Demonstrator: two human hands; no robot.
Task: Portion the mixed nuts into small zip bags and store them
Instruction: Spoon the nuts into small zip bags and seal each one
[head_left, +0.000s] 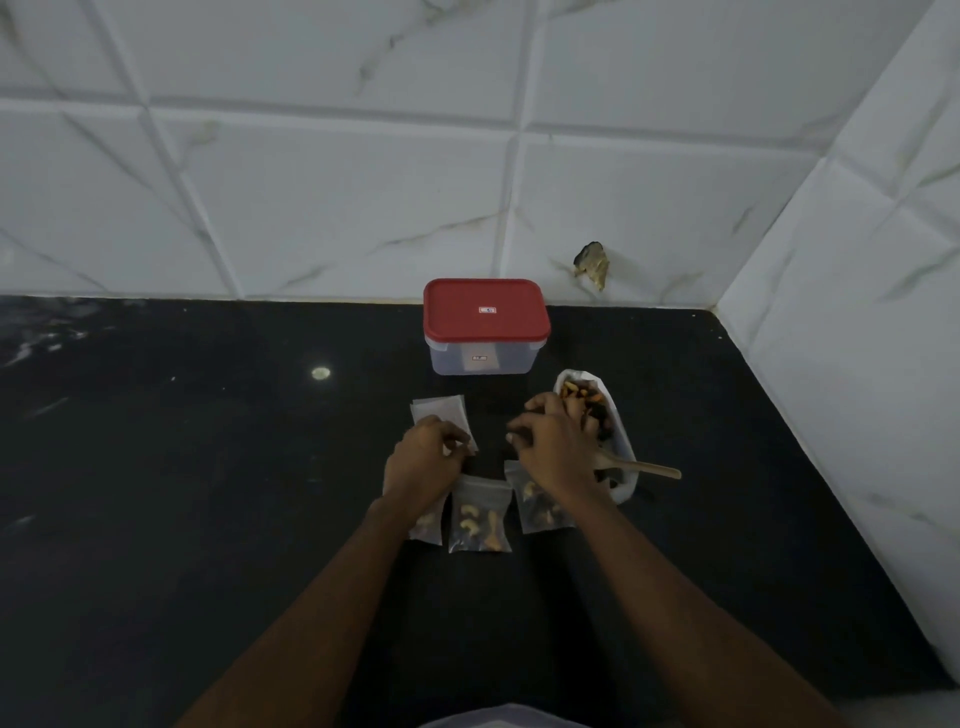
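— Since the empty zip bag (439, 413) lies just beyond the left grip (423, 454), long axis running roughly toward the tiled wall (363, 208), which grip is nearer?
— The left; its fingers pinch the bag's near edge. The right grip (550, 441) is curled beside the mixed nuts (582, 400) in their white tray (626, 452); whether it holds any, I cannot tell
— And around them?
— Black desk (208, 467), three filled bags (480, 514) nearer the body

Three small clear zip bags (479, 517) filled with nuts lie flat, side by side in a row. Just beyond them lies a stack of empty zip bags (439, 411). To the right, a white tray (626, 448) holds mixed nuts (584, 401), with a wooden spoon (652, 469) resting in it. Farthest back stands a clear container (485, 358), its red lid (485, 310) shut.
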